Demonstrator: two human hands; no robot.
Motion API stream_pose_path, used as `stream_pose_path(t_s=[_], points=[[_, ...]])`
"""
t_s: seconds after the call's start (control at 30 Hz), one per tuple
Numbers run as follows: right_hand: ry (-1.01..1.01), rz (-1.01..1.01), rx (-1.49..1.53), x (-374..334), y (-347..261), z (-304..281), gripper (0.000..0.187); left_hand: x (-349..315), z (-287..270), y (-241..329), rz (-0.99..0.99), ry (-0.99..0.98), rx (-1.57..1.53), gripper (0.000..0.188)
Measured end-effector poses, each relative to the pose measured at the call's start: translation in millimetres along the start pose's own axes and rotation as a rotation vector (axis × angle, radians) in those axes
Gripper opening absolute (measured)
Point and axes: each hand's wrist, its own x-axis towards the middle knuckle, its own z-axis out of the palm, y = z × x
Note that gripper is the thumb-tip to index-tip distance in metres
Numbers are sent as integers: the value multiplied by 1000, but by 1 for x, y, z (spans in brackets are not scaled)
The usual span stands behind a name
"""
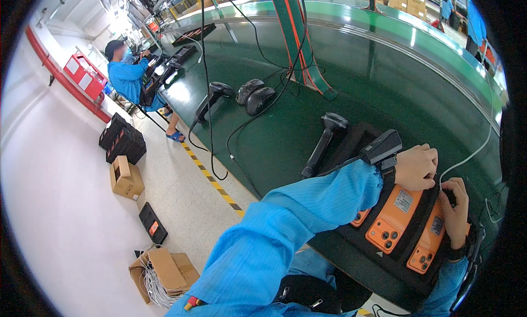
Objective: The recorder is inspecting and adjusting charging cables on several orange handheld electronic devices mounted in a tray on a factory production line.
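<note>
Orange phones lie back up in a black foam tray point(351, 237) at the lower right, with the middle phone point(391, 221) and the right phone point(429, 241) bearing pale labels and camera lenses. My left hand point(417, 167) is closed at the far end of the middle phone, its fingers curled down; whatever they grip is hidden. At the far end of the right phone, my right hand point(455, 210) pinches a white cable point(466, 159), whose tip is out of sight. A black device point(383, 148) is strapped to my left wrist. Part of a third phone point(359, 218) shows beside my sleeve.
A black handheld scanner point(325, 144) lies left of the tray; another scanner point(211, 101) and two dark rounded devices point(256, 97) sit farther off on the green bench point(263, 157). Black cables loop across it. A person in blue point(129, 78) sits at the far left; cartons point(126, 178) stand on the floor.
</note>
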Motion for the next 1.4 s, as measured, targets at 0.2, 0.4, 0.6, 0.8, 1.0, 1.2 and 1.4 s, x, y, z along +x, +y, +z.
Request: stream_pose_path(t_s=[0.2, 0.4, 0.6, 0.8, 1.0, 1.2, 1.4], points=[[0, -8, -9, -1, 2, 0, 18, 0, -1, 1, -7, -13, -3, 26], [13, 30, -4, -1, -4, -2, 14, 1, -1, 2, -20, -28, -11, 27], [5, 36, 19, 1, -3, 1, 15, -1, -3, 1, -19, -33, 10, 27], [0, 9, 8, 0, 0, 0, 18, 0, -2, 1, -5, -27, 14, 28], [10, 35, 13, 1, -1, 1, 16, -1, -3, 2, -10, -22, 30, 28], [16, 32, 7, -1, -1, 0, 15, 1, -1, 2, 0, -22, 13, 27], [12, 37, 18, 0, -3, 1, 14, 0, -2, 1, 4, -13, 13, 26]])
